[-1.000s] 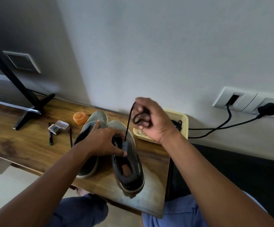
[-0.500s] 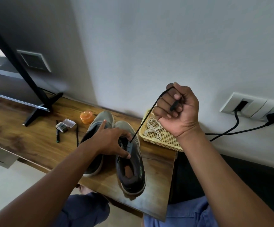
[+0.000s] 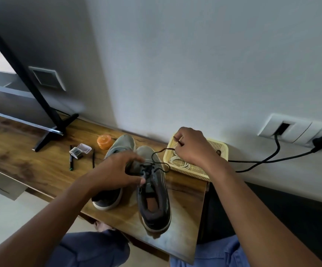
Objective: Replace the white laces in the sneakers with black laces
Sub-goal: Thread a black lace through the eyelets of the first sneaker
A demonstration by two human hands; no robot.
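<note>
Shelf (image 3: 40, 166) edge near heels; right fingers (image 3: 178, 140) pinch black lace (image 3: 157, 154); left unclear

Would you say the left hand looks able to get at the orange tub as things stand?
Probably yes: the left hand rests on the sneakers, and the orange tub stands just beyond them with nothing in between.

wood shelf (image 3: 31, 166), 2 sneakers (image 3: 154, 191), basket (image 3: 222, 151)
</note>
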